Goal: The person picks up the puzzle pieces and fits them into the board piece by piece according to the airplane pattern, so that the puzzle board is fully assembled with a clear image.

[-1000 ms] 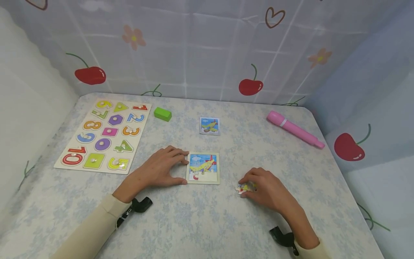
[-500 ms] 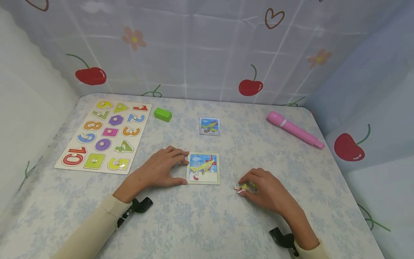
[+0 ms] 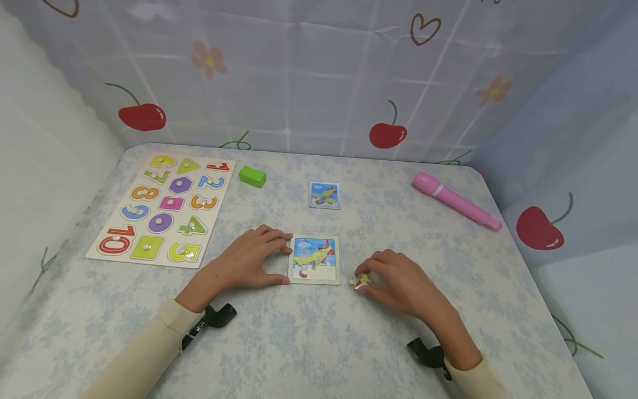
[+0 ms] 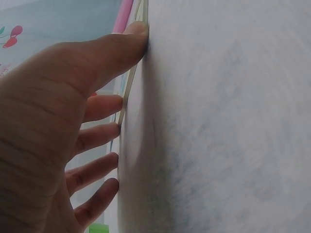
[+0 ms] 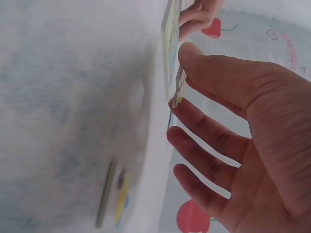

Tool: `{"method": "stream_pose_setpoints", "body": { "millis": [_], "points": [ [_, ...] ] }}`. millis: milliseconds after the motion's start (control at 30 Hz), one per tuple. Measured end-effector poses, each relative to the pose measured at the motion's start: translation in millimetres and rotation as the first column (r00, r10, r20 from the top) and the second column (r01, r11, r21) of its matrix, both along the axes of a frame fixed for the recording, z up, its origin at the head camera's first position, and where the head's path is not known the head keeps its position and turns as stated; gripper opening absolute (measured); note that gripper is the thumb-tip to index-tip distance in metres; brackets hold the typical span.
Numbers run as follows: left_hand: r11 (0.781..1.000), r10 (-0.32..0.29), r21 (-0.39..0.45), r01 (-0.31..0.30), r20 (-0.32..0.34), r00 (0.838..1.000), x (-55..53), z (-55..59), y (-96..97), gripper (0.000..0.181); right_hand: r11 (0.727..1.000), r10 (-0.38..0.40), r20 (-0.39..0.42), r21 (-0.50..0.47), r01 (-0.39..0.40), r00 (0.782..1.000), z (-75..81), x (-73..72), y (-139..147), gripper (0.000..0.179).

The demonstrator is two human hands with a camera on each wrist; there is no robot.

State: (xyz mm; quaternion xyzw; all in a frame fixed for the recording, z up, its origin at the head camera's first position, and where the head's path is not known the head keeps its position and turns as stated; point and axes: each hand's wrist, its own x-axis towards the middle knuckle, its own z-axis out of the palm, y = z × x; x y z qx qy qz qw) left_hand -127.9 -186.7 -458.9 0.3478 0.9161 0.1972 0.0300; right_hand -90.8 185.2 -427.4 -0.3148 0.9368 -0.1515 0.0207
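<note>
A small square jigsaw puzzle tray [image 3: 336,260] lies mid-table, with a yellow airplane picture on its assembled pieces. Part of its bottom right is bare white. Along the tray's left edge, my left hand [image 3: 249,257] touches it with the thumb near the lower corner and fingertips higher up, all fairly straight. Just right of the tray, my right hand [image 3: 399,282] pinches a puzzle piece [image 3: 360,281] between thumb and index finger. In the right wrist view, the puzzle piece [image 5: 180,87] shows edge-on, and the other fingers are spread loosely.
Behind the tray lies a small airplane picture card [image 3: 324,195]. A green block [image 3: 252,177] is at the back left, beside a number-and-shape peg board [image 3: 185,226]. A pink pen-like stick [image 3: 457,200] lies at the back right. Printed curtains hang behind the table.
My right hand has moved left and slightly away from me, bringing the pinched puzzle piece closer to the tray. My left hand has stayed at the tray's edge.
</note>
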Motion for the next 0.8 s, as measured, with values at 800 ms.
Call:
{"method": "stream_pose_setpoints", "body": {
  "millis": [800],
  "points": [
    [1.0,-0.004,-0.006,0.004,-0.018,1.0,-1.5,-2.3,-0.6,0.062,0.994,0.1,-0.014,0.036,-0.099,0.995,31.8,-30.4,-54,0.032]
  ]
}}
